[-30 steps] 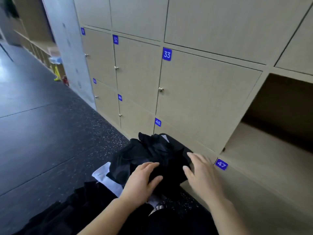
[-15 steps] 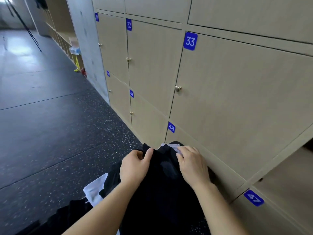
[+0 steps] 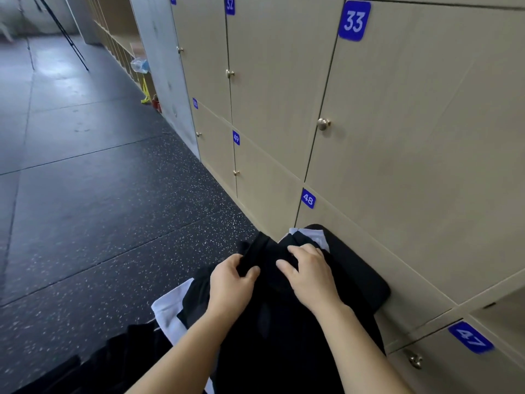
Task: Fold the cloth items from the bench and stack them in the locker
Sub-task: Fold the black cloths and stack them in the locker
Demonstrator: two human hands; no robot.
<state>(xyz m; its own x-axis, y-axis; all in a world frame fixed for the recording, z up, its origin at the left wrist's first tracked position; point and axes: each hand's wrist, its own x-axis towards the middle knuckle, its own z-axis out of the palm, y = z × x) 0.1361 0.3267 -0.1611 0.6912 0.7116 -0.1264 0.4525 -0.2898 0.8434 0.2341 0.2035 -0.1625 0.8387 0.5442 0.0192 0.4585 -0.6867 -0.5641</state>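
Black cloth item (image 3: 272, 322): bunched in a dark heap over the near end of the bench (image 3: 366, 282), tight against the locker fronts. Left hand (image 3: 230, 282): pinches a raised ridge of the fabric between thumb and curled fingers. Right hand (image 3: 311, 277): fingers bent down onto the same fabric just beside a white panel (image 3: 318, 237); gripping or only pressing, cannot tell.

Probably sorting one piece out of the heap, with no fold begun yet. Best to feel for a hem or seam rather than look for one, since black on black hides every edge here. Take two corners of one edge, one per hand, then lift straight up so the piece hangs free and opens out. Check that nothing else rides up with it: white cloth (image 3: 167, 311) pokes out from under the heap on the left, and more dark cloth (image 3: 99, 362) trails off lower left. Lay flat on the bench pad before folding; little bare pad shows, so perhaps push the rest aside first.

Further off, to the right: open compartment (image 3: 505, 314) just above label 47 (image 3: 470, 338), likely the place for the stack, only a sliver in view. Beyond, closed doors 48 (image 3: 308, 199) and 33 (image 3: 353, 21).
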